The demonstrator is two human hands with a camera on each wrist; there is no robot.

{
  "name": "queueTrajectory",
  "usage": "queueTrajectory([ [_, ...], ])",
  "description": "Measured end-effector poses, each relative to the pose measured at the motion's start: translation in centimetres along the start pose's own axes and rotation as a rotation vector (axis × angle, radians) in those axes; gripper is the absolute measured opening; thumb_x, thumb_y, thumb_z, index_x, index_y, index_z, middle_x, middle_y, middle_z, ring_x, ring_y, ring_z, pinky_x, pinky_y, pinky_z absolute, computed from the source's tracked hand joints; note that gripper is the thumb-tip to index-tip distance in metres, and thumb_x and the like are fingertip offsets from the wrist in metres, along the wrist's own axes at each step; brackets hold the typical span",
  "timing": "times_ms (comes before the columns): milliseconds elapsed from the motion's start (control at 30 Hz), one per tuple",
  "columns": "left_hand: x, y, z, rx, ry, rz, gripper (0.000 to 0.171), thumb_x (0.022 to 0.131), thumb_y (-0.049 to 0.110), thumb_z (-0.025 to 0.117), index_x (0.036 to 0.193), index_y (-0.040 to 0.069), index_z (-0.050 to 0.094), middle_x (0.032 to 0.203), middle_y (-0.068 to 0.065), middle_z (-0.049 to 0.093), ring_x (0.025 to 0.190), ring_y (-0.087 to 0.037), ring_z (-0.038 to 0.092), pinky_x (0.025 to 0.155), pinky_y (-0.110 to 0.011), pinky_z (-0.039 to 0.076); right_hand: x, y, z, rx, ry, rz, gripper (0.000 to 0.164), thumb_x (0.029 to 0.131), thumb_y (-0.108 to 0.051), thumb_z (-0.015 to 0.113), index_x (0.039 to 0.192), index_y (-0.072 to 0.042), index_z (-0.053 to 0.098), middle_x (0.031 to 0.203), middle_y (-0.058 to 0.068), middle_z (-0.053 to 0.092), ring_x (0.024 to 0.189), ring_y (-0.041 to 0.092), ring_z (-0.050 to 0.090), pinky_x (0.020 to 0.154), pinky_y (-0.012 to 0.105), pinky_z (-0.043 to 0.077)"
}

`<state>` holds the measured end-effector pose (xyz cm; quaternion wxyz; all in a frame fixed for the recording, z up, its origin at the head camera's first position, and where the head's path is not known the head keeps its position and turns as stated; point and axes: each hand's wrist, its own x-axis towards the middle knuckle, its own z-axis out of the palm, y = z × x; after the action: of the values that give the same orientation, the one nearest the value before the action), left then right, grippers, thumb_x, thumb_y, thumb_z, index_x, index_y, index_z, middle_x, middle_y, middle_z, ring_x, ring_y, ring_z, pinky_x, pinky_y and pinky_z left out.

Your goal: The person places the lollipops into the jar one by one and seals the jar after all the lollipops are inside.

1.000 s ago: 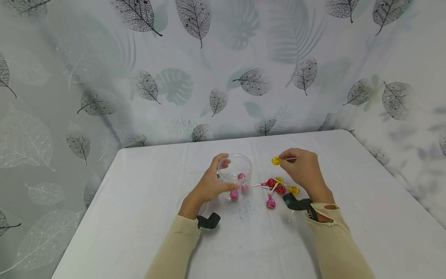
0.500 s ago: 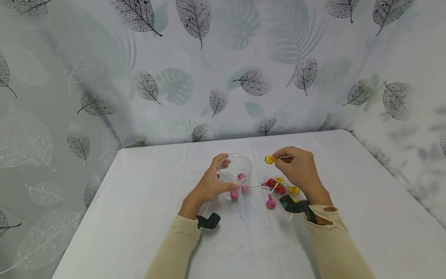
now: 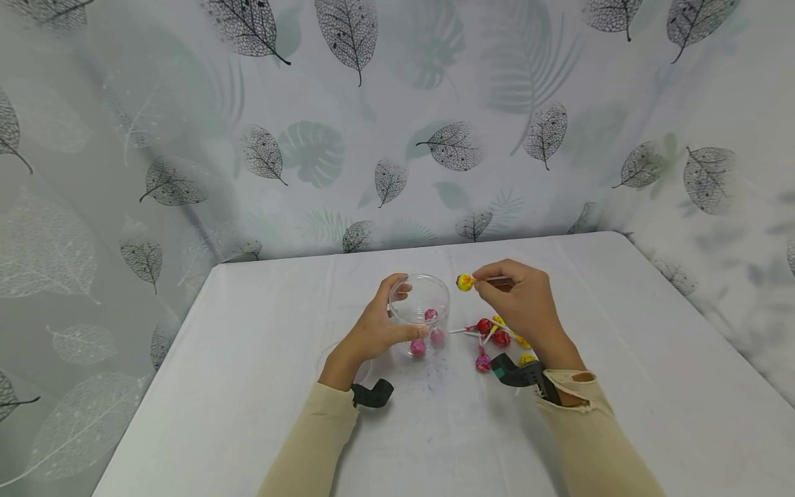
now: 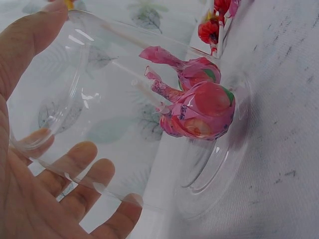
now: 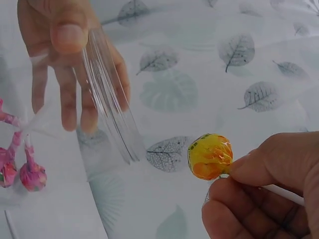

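My left hand grips a clear plastic jar by its side, fingers spread round the far wall and thumb at the near side. The jar stands upright with its mouth uncovered. Inside, several lollipops in pink wrappers lie near the bottom, sticks angled up. To the right of the jar's rim, my right hand pinches a yellow-wrapped lollipop between thumb and fingers, just behind the candy head. Its white stick runs back under the thumb, and the head faces the jar.
Right of the jar lies a loose pile of lollipops: red, pink and yellow, partly hidden by the right arm. A clear round lid lies under the left wrist. White cloth covers the table, with a leaf-patterned curtain behind.
My right hand has moved left with the yellow lollipop, bringing it close to the jar's rim. The left hand and the jar have stayed in place.
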<state>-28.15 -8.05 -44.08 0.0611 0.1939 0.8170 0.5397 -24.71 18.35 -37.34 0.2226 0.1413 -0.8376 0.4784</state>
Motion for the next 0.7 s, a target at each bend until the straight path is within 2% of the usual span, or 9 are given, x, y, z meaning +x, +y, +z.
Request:
queueTrajectory([
  [233, 0.0, 0.1, 0.0, -0.007, -0.006, 0.002, 0.099, 0.08, 0.035, 0.091, 0.157, 0.035, 0.029, 0.158, -0.009, 0.046, 0.145, -0.022, 0.043, 0.115, -0.06, 0.038, -0.2, -0.5, 0.7, 0.037, -0.035, 0.014, 0.011, 0.095, -0.001, 0.072, 0.101, -0.006, 0.079, 0.102, 0.009, 0.078, 0.085, 0.021, 0.075, 0.076, 0.017, 0.057],
  [700, 0.1, 0.0, 0.0, -0.006, -0.012, 0.002, 0.099, 0.08, 0.037, 0.091, 0.156, 0.036, 0.028, 0.158, -0.008, 0.046, 0.145, -0.021, 0.043, 0.114, -0.061, 0.039, -0.4, -1.2, 2.1, 0.054, -0.118, -0.027, 0.011, 0.091, 0.001, 0.076, 0.1, -0.005, 0.08, 0.097, 0.008, 0.079, 0.077, 0.018, 0.073, 0.071, 0.022, 0.059],
])
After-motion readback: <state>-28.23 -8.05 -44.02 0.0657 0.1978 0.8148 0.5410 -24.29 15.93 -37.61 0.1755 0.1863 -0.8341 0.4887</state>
